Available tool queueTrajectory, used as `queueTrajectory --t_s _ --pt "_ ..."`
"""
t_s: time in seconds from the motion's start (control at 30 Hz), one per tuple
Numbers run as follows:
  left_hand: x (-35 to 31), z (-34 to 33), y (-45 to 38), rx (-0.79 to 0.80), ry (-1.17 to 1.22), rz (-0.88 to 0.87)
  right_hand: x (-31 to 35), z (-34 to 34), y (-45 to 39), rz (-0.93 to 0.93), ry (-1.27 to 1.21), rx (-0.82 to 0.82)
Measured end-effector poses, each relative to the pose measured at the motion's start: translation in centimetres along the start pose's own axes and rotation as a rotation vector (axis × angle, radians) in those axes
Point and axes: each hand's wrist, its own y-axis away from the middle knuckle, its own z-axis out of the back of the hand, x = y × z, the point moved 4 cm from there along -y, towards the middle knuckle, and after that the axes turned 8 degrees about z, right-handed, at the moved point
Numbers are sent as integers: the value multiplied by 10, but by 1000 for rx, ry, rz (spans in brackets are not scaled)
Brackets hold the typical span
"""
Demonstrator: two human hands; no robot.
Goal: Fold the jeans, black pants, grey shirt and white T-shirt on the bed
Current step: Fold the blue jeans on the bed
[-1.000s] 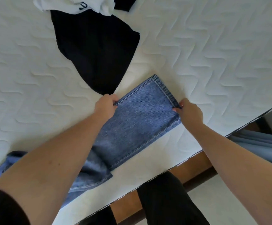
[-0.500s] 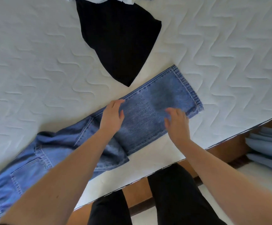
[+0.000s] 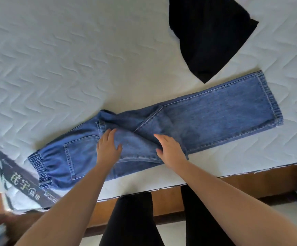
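While both arms reach in from the bottom of the frame, the jeans (image 3: 206,119) lie stretched across the middle of the picture on the bed (image 3: 59,64), waistband at lower left, leg hems at centre right. Left hand (image 3: 108,148) is flat on the denim just right of the back pocket, fingers straight and spread, pressing down. Right hand (image 3: 170,151) is flat too, palm down on the rumpled fold of cloth near the middle of the jeans, fingers extended; neither hand grips anything. Fabric bunches between and just above the two hands, where one layer crosses over the other.

Up at top right, the black pants (image 3: 209,36) lie on the mattress, their pointed lower end close to the upper edge of the jeans leg; whether the two touch, I cannot tell.

That surface is white and quilted with a wavy zigzag stitch. At lower left a dark label strip (image 3: 25,181) with pale characters runs along the mattress corner. Below the mattress edge a brown wooden bed frame (image 3: 241,185) shows, then pale floor (image 3: 170,235), with the person's black-clad legs (image 3: 131,221) standing against the frame at bottom centre.
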Motion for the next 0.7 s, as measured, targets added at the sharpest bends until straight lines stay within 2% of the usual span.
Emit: queueTrajectory --t_s 0.1,0.23,0.3,0.4,0.53,0.6,0.7 --pt "29 5 -1 -13 187 105 23 -24 -11 18 65 90" --pt "47 10 -4 118 799 439 44 -54 -20 50 245 207" --pt "49 11 -7 224 879 511 49 -61 -23 25 308 235" --pt "38 13 -1 435 917 507 59 -64 -22 -4 321 207" --pt "11 32 18 556 1142 440 97 -71 -14 95 177 62" --pt "0 45 29 584 1182 406 115 -71 -9 90 92 -99" --pt "-7 65 34 436 943 280 128 -58 3 -24 -252 -377"
